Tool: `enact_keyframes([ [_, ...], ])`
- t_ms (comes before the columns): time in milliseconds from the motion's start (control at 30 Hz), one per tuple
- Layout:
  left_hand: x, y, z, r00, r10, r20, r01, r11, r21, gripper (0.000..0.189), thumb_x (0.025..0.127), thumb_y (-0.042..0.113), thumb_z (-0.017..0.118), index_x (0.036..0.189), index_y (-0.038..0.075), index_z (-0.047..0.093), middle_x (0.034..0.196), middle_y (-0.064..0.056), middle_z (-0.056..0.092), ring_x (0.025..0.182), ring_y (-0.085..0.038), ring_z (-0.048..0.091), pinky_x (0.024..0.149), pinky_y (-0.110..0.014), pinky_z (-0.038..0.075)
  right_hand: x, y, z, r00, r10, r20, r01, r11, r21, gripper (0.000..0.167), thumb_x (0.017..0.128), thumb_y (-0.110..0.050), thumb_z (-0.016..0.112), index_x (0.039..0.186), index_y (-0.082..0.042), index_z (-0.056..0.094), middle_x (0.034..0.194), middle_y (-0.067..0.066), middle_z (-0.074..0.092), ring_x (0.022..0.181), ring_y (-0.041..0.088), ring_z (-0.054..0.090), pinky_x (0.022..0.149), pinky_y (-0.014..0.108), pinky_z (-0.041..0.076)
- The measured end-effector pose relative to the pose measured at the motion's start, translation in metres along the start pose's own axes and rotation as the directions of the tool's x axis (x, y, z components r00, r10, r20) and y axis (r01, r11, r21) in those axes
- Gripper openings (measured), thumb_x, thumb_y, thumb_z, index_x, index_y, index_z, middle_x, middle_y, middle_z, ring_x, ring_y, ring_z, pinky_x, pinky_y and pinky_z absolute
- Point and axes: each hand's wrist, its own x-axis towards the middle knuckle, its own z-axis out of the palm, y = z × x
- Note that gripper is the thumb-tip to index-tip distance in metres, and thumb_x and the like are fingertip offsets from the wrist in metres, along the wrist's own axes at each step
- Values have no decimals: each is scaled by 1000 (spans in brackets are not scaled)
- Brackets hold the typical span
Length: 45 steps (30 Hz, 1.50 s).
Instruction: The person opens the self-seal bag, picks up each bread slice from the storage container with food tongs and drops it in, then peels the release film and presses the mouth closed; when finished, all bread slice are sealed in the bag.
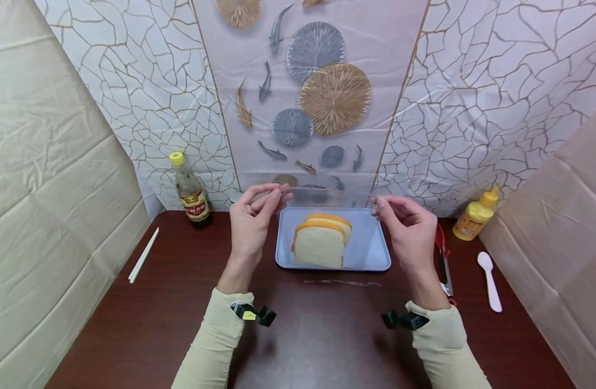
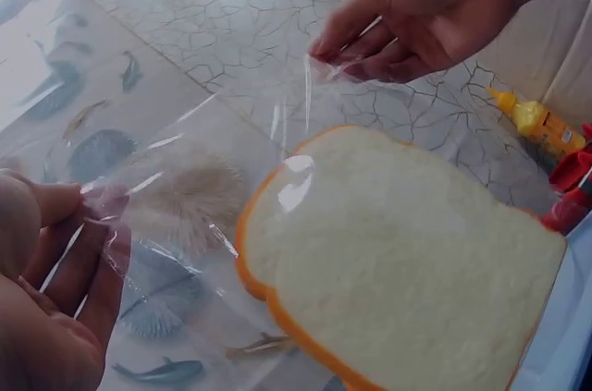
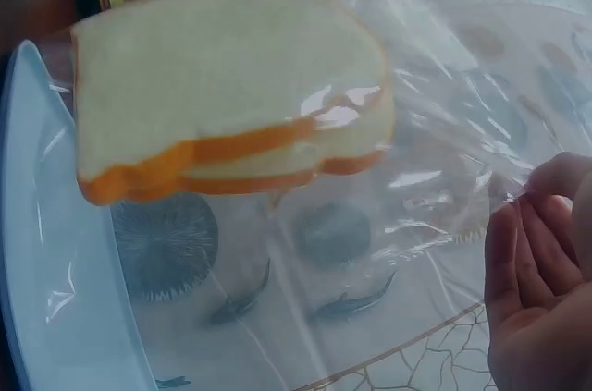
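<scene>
Two slices of bread [image 1: 319,246] with orange-brown crusts stand upright, one behind the other, at the light blue tray [image 1: 368,246]. Clear plastic film [image 2: 222,132], which looks like a bag, stretches over them and shines on the bread's face in both wrist views. My left hand [image 1: 251,219] pinches the film's upper left part between thumb and fingers. At the upper right, my right hand [image 1: 408,227] pinches the film the same way. Both hands are raised above the tray's back, apart from the bread. Whether the film encloses the bread fully, I cannot tell.
On the left are a dark sauce bottle [image 1: 193,194] with a yellow cap and white chopsticks [image 1: 143,256]. Red-handled tongs [image 1: 444,259], a yellow squeeze bottle [image 1: 475,216] and a white spoon [image 1: 489,283] lie or stand right. A shiny clear strip [image 1: 344,282] shows before the tray.
</scene>
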Motion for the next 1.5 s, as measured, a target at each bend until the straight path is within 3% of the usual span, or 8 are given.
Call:
enact_keyframes([
  [167,1,0,1,999,5,44,-4,1000,-24,21,104,9,73,122,-2,73,118,-18,82,105,-25,83,96,-40,65,3,-1,-2,999,23,-21,-23,999,36,19,99,-2,77,112,11,74,93,4,81,79,12,74,72,20,61],
  [333,1,-3,2,999,-15,39,17,998,-53,26,101,5,75,124,-6,73,115,-20,82,103,-24,83,95,-42,65,2,0,-1,999,23,-24,-22,999,39,22,99,-1,77,118,9,75,87,2,77,76,11,71,71,19,59],
  [533,2,-5,-6,995,-74,61,81,990,-114,28,102,3,73,126,-12,72,112,-14,84,105,-23,82,97,-43,64,2,0,-3,1000,28,-7,-28,998,63,18,102,-3,73,113,12,74,94,3,81,81,12,74,71,20,60],
  [700,3,-6,-12,986,-106,126,128,976,-177,26,104,1,69,128,-10,71,114,-12,84,109,-23,81,99,-41,63,3,0,-8,999,30,28,-32,996,89,21,104,-2,70,118,14,73,93,3,83,81,12,77,69,20,59],
  [933,2,-6,-17,972,-81,220,137,958,-251,27,105,-9,60,129,-5,73,119,-15,82,112,-25,80,102,-43,62,5,0,-13,998,30,60,-38,990,139,23,105,0,68,123,14,70,95,4,83,83,12,77,72,22,61],
  [1167,2,-7,-18,971,-94,221,156,945,-288,26,106,-10,59,117,3,79,117,-15,82,111,-24,81,102,-44,61,6,-1,-16,994,18,108,-35,987,155,23,105,1,66,122,17,67,96,7,82,82,14,76,73,22,61],
  [1367,2,-6,-18,968,-133,211,197,927,-319,25,106,-7,58,110,6,79,114,-13,83,108,-21,82,96,-38,63,6,2,-20,986,-66,155,39,984,176,14,103,9,63,108,22,65,98,12,82,84,18,76,76,25,62],
  [1500,2,-3,-17,969,-128,212,191,931,-311,25,106,-7,57,106,6,79,114,-13,83,108,-22,81,94,-36,64,6,1,-21,980,-103,173,70,980,185,11,103,12,62,103,23,64,99,14,82,86,18,77,78,26,63],
])
